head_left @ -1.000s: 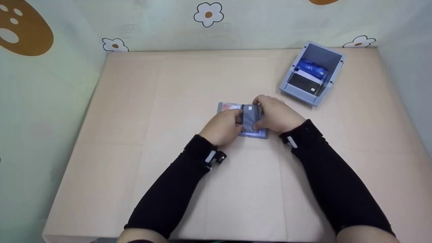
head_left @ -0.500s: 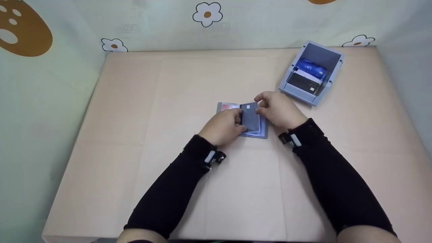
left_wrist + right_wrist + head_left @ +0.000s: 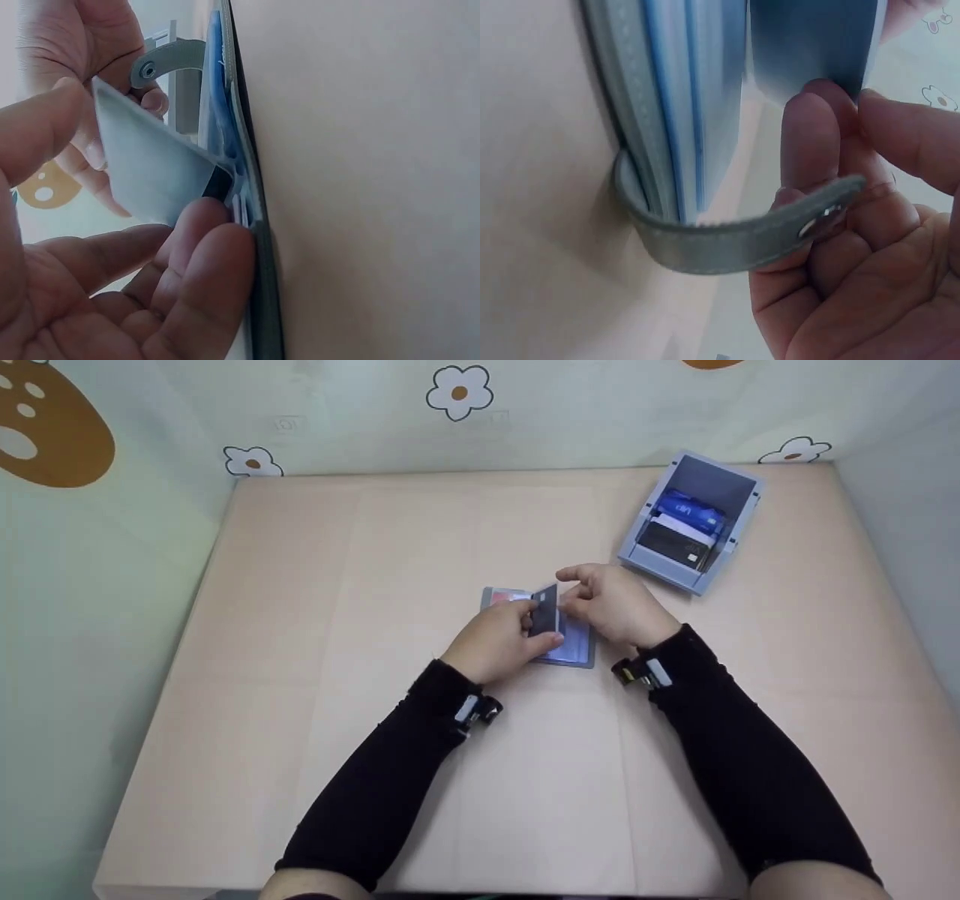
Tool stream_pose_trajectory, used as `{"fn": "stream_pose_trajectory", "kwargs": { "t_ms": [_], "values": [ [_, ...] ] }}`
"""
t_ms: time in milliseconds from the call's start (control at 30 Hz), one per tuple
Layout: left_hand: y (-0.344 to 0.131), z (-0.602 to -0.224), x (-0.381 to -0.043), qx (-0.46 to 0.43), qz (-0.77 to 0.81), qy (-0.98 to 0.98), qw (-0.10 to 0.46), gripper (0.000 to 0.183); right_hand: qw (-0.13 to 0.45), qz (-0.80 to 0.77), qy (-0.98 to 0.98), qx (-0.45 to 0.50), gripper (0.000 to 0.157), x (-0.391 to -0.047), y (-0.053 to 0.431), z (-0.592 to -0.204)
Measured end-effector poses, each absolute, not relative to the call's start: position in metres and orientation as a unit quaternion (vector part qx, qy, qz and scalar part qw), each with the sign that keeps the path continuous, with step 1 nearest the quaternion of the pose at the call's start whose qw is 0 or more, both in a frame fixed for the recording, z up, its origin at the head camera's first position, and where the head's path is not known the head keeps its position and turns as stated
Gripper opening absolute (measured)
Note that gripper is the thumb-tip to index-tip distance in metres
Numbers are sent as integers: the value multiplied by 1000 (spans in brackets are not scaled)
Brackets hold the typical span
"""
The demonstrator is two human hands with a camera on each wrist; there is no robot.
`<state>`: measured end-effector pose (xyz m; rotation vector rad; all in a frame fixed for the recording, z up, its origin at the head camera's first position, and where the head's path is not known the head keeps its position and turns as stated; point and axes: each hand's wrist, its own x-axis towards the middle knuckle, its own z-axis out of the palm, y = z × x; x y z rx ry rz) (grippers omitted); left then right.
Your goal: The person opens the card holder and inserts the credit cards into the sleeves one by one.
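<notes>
An opened grey card holder with clear sleeve pages lies on the table. One clear page with a dark grey card in it stands raised near the spine. My left hand holds the holder, its curled fingers at the spine and its thumb by the raised page's free edge. At that page's far corner my right hand pinches the edge between thumb and fingers. The holder's snap strap sticks out in front of the right fingers in the right wrist view.
A grey open bin stands at the back right, holding a black card, something white and a blue card or packet. The cloth-covered table meets patterned walls at the back and sides.
The page with the dark grey card has swung up and leftward from lying nearly flat. My right hand shifted from the page's face to its edge, and the left thumb moved right.
</notes>
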<state>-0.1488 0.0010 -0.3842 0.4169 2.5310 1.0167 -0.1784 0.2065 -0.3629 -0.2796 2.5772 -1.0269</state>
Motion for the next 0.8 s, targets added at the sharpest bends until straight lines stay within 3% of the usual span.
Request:
{"fn": "stream_pose_trajectory", "kwargs": {
  "t_ms": [167, 400, 800],
  "values": [
    [1, -384, -149, 149, 369, 897, 191, 64, 182, -385, 898, -110, 43, -177, 204, -364],
    [-3, -381, -150, 148, 375, 896, 184, 39, 187, -393, 890, -135, 48, -175, 203, -364],
    [-12, -374, -155, 100, 347, 918, 163, 56, 176, -374, 903, -117, 48, -174, 201, -362]
  ]
}}
